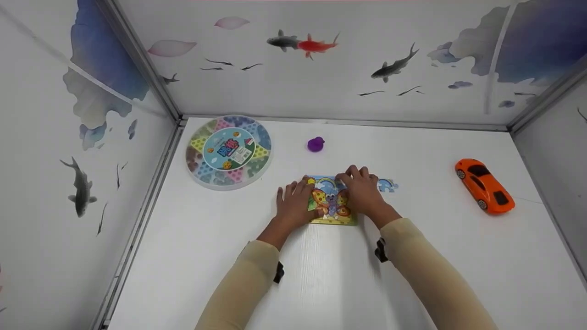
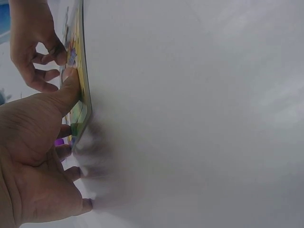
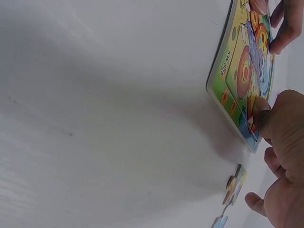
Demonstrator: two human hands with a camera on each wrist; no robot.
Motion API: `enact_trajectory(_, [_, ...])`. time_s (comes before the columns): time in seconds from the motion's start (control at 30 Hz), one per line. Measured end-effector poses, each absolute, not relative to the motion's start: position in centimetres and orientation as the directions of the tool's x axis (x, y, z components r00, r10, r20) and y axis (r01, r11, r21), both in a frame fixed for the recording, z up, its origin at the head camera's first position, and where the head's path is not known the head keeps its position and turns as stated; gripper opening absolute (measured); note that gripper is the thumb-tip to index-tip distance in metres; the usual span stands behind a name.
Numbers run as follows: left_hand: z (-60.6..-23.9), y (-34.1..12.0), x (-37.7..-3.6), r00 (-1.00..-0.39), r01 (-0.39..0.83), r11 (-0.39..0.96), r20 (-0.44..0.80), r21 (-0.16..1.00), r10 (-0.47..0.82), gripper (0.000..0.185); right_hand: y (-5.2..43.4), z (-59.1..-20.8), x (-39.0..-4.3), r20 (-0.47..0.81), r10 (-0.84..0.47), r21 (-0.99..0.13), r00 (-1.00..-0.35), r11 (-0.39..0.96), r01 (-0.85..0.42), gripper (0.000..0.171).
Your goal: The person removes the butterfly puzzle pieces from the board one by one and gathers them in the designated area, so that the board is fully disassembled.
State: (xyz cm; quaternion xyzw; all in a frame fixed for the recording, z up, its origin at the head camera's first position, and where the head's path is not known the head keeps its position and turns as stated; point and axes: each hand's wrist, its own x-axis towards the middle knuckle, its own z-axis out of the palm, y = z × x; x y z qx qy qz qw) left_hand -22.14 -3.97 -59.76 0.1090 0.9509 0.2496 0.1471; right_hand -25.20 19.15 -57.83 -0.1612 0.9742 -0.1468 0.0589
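Hands, left hand (image 1: 293, 205) and right hand (image 1: 362, 191), press with straight fingers on the butterfly puzzle (image 1: 331, 201); better hold it flat on the surface (image 1: 330, 275), I judge.

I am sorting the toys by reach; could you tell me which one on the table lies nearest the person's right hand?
The loose jigsaw piece, blue, just beyond the right hand; the orange car, purple toy and round game box lie farther off.
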Motion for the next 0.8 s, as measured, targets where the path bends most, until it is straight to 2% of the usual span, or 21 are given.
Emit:
enact_trajectory(0.27, [-58.99,-3.95,-21.78,-0.932,0.144,0.86,-0.225,0.49,0.284,0.084,18.98,-57.59,-25.25,-0.087,-0.329,-0.339,-0.94,0.897,-0.283,0.041])
enact_trajectory(0.8, [-59.74,-3.74,-22.22,-0.932,0.119,0.867,-0.247,0.484,0.266,0.092,19.01,-57.43,-25.41,-0.147,-0.362,-0.358,-0.92,0.887,-0.292,0.043])
